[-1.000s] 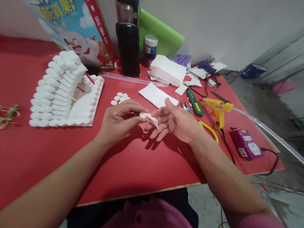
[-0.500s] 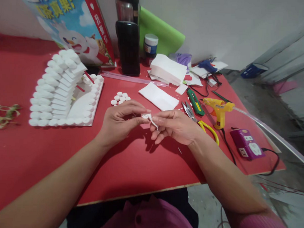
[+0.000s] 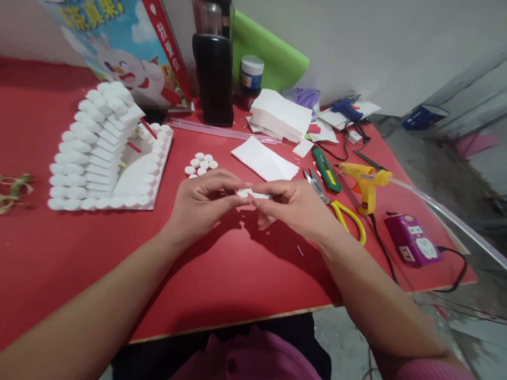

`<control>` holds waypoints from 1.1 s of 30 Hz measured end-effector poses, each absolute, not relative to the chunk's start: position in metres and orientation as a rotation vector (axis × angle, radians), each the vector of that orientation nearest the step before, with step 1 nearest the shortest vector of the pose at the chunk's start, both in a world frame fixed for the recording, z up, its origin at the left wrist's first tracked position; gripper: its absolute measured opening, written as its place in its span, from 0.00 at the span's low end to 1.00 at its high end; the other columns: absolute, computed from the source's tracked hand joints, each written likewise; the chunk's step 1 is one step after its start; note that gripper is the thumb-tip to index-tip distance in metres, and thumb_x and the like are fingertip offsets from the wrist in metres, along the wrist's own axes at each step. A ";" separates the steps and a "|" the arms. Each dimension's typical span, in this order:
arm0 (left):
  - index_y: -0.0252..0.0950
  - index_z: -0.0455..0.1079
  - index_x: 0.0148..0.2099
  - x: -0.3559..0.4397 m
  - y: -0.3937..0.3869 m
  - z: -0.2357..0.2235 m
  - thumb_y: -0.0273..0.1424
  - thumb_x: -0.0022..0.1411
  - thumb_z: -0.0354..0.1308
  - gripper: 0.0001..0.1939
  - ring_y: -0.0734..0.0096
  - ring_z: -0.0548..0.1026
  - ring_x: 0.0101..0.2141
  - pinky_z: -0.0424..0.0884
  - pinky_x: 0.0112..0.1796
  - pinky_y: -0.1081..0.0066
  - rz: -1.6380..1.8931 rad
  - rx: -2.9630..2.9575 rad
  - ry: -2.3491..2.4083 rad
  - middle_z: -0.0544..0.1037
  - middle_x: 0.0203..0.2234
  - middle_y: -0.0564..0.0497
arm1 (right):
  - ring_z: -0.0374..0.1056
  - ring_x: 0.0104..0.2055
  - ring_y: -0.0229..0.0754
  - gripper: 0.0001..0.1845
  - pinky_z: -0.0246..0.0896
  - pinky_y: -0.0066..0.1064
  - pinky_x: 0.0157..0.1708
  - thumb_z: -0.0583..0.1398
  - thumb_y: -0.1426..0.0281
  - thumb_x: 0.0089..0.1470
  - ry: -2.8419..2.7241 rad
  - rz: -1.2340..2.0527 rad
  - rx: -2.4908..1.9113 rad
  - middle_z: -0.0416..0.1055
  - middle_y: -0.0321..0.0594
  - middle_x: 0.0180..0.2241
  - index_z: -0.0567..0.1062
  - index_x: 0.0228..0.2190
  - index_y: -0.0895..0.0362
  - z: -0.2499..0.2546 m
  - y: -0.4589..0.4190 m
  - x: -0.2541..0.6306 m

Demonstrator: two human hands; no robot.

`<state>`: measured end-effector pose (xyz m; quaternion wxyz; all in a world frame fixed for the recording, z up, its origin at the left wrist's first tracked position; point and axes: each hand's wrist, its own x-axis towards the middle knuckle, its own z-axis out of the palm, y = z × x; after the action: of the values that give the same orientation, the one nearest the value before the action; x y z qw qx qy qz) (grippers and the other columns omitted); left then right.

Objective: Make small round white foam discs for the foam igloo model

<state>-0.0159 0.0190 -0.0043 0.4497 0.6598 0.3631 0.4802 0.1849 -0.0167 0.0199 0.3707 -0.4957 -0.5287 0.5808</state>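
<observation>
Between my two hands, above the red table point(image 3: 234, 278), is a small folded strip of white paper point(image 3: 259, 195). My left hand point(image 3: 205, 199) pinches its left end between thumb and fingertips. On the right end, the thumb and forefinger of my right hand point(image 3: 292, 205) are closed. Just beyond my left hand lies a cluster of small white rounded pieces point(image 3: 201, 163). Farther left stands a white stepped model point(image 3: 109, 157) edged with similar rounded pieces. A flat white sheet point(image 3: 265, 160) lies behind my hands.
Yellow-handled scissors point(image 3: 346, 212), a green utility knife point(image 3: 327, 169) and a yellow glue gun point(image 3: 364, 183) lie to the right, near a purple power socket point(image 3: 412, 240). A paper stack point(image 3: 281, 114), black bottle point(image 3: 213, 80) and printed box point(image 3: 129, 52) stand at the back.
My right hand's fingers have closed in and turned. The loose right end of the paper strip, which hung down, now lies nearly level between the hands.
</observation>
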 end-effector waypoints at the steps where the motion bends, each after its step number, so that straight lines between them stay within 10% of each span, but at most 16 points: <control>1: 0.41 0.85 0.36 -0.015 0.018 -0.005 0.30 0.54 0.74 0.05 0.66 0.79 0.35 0.76 0.37 0.68 1.185 1.607 0.904 0.84 0.33 0.48 | 0.77 0.24 0.39 0.17 0.78 0.30 0.28 0.69 0.63 0.57 -1.392 1.444 -1.277 0.79 0.36 0.23 0.84 0.45 0.61 0.019 -0.017 0.185; 20: 0.36 0.78 0.32 -0.011 0.011 -0.008 0.33 0.48 0.78 0.13 0.75 0.73 0.18 0.69 0.19 0.73 1.084 1.293 1.003 0.81 0.26 0.52 | 0.70 0.27 0.38 0.15 0.60 0.30 0.28 0.57 0.72 0.68 -2.146 -0.085 -1.140 0.78 0.41 0.27 0.82 0.33 0.58 0.004 -0.023 0.182; 33: 0.36 0.74 0.31 -0.010 0.011 -0.008 0.38 0.45 0.81 0.19 0.69 0.79 0.27 0.76 0.29 0.70 1.049 1.335 0.945 0.81 0.28 0.52 | 0.65 0.26 0.37 0.15 0.53 0.31 0.26 0.55 0.73 0.68 -2.286 -0.101 -1.090 0.75 0.39 0.26 0.81 0.35 0.57 0.002 -0.020 0.189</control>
<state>-0.0105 0.0115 -0.0076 0.5641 0.5673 0.4014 0.4459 0.1891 -0.0195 0.0021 0.2990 -0.4105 -0.8606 -0.0381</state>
